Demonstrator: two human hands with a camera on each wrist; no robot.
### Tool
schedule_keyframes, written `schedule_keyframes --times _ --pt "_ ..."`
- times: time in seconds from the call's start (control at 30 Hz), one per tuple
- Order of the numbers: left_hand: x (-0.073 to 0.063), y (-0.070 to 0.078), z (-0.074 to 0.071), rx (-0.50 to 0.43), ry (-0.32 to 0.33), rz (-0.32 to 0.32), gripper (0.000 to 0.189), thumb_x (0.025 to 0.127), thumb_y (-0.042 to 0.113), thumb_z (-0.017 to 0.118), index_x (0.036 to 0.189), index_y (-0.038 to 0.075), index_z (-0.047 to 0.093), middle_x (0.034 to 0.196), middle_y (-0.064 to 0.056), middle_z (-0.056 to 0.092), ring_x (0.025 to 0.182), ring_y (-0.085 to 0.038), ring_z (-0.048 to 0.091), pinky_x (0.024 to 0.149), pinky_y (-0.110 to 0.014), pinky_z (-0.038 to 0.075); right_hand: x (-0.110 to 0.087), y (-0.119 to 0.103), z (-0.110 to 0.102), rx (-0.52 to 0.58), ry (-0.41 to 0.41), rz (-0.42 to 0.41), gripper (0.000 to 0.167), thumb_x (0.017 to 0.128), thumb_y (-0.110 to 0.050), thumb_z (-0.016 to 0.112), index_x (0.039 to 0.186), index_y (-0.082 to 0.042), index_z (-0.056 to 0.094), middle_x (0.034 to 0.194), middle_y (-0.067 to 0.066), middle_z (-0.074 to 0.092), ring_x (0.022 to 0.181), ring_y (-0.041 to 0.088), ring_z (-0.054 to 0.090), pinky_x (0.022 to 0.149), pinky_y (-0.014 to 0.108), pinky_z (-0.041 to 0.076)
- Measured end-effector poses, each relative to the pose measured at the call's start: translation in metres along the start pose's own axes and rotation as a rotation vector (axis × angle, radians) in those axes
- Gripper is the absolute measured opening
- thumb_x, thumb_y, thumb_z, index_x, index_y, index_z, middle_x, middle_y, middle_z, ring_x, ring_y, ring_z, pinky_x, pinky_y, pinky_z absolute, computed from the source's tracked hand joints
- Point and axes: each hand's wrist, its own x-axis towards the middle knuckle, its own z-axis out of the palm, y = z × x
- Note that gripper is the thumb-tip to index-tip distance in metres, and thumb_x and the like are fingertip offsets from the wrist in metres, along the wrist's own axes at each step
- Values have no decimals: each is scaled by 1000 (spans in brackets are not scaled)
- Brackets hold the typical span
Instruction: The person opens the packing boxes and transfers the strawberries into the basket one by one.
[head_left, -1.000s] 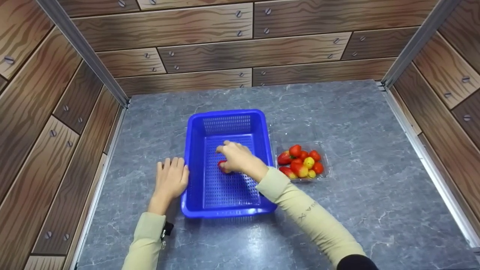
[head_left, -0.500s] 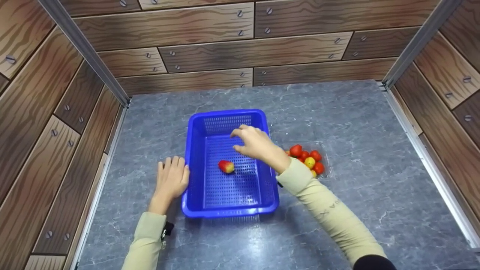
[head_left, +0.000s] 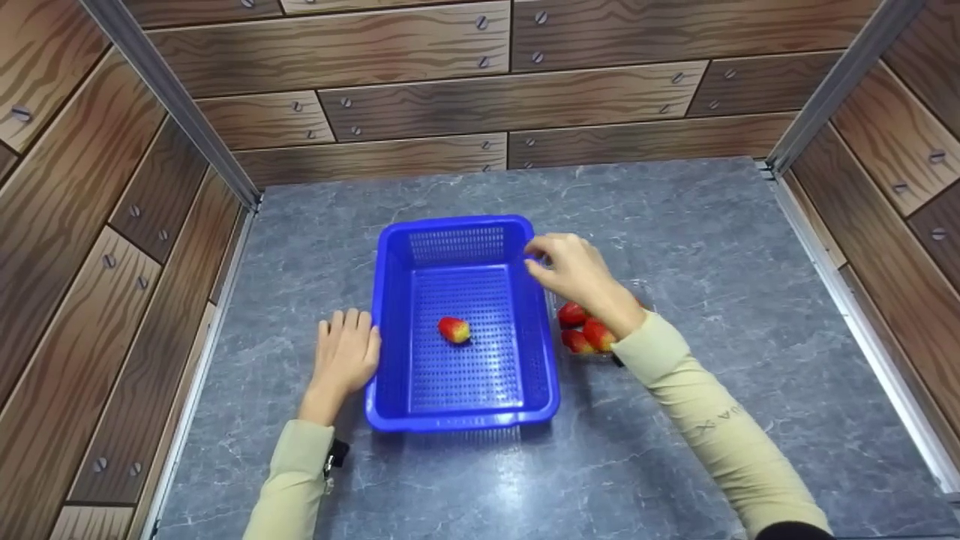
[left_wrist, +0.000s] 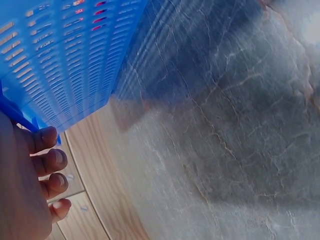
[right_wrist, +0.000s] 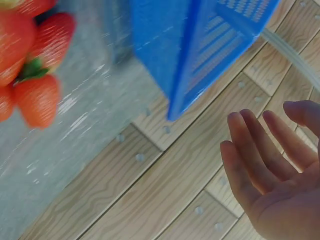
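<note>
Right of centre, holding nothing in half-spread right hand, partly hiding strawberries. Left of centre, touching perforated basket with left hand; cannot tell if gripping.

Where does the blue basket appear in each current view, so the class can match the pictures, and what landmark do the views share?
Head: the blue basket sits near the middle, its open top facing the camera.
Left wrist: the blue basket fills the upper left, cut off by the frame.
Right wrist: the blue basket is at the top, from the middle rightward, also cut off.
Shared landmark: the grey marbled tabletop.
</note>
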Motion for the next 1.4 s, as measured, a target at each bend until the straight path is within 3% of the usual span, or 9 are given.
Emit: schedule_keyframes --times 0.4,0.53,0.77,1.03,1.17,1.4 --pt "3 -1 -5 4 -15 -10 26 100 21 39 95 0 53 91 -18 51 87 -41 46 77 -51 32 -18 45 -12 -76 5 83 22 84 -13 63 100 -4 75 86 11 71 76 25 64 68 45 53" --pt "4 -1 -5 3 -17 -10 27 100 21 38 94 0 53 91 -19 51 87 -41 46 76 -51 32 -24 61 -12 -92 -30 127 24 83 -13 63 102 -4 75 84 10 70 75 25 63 66 46 52" --pt "2 -2 -2 -3 -18 -18 26 100 22 38 93 0 53 91 -18 51 87 -41 46 76 -51 32 -36 83 -7 -73 -125 193 26 84 -11 64 106 0 72 94 15 71 85 30 66 74 48 53" --pt "1 -1 -2 -19 1 -6 26 100 20 38 90 1 52 88 -17 51 83 -40 46 74 -51 32 -51 102 7 -103 -208 157 29 79 -6 74 108 -2 71 110 17 65 97 38 64 81 54 53" --pt "1 0 -1 -22 -3 -8 26 100 20 38 91 1 52 90 -18 52 85 -41 46 74 -51 32 -58 108 11 -134 -201 137 34 74 -2 74 108 -2 72 112 17 63 98 40 63 81 56 52" --pt "0 1 0 -15 -3 -10 26 101 21 38 92 1 53 91 -18 53 86 -41 46 75 -51 33 -67 111 21 -185 -137 63 31 72 -3 74 102 -5 73 100 11 59 84 36 63 70 54 52"
